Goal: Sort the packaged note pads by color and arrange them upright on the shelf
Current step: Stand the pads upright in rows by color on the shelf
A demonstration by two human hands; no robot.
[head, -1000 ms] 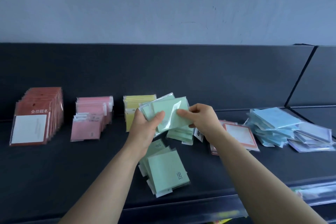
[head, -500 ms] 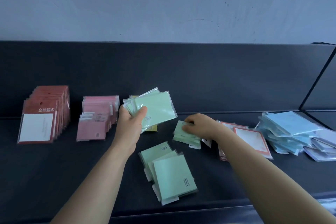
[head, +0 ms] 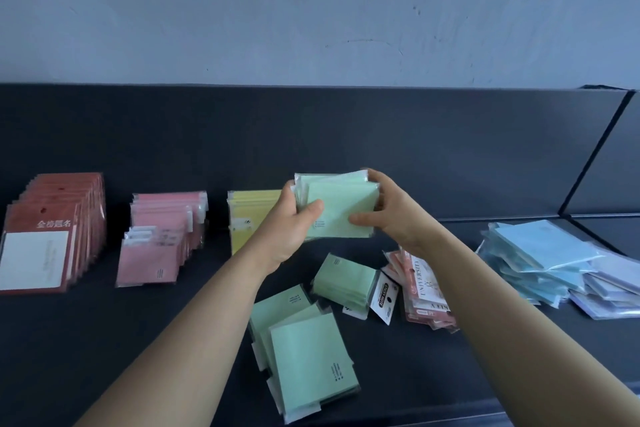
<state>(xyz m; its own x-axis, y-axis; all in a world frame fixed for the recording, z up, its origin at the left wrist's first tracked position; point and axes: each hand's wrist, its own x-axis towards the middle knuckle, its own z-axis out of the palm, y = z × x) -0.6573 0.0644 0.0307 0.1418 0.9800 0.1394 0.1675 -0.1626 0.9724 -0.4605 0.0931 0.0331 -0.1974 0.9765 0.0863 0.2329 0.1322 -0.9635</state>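
Both hands hold one bunch of green pads up in the air, above the shelf. The left hand grips the bunch on its left side, with the thumb on the front and the fingers curled behind. The right hand grips the right side, with the thumb on the front near the bottom and the fingers wrapped round the top corner. The bunch stands almost upright and faces the person. Its pads are in clear wrap and do not line up; some edges stick out at the top left.

Under the hands, more green pads lie flat on the shelf. A green pile lies near the front edge, spread out a bit. A small green pile lies just behind it and to the right, with a white tag sticking out beside it. Next to the tag lie orange packs, partly hidden by the right arm.

On the left, three rows stand upright. The red pads are at the far left, then the pink pads, then the yellow pads just beside the left hand. Far to the right a blue pile lies in a mess, and a purple pile lies right beside it. A gray wall is behind the shelf.
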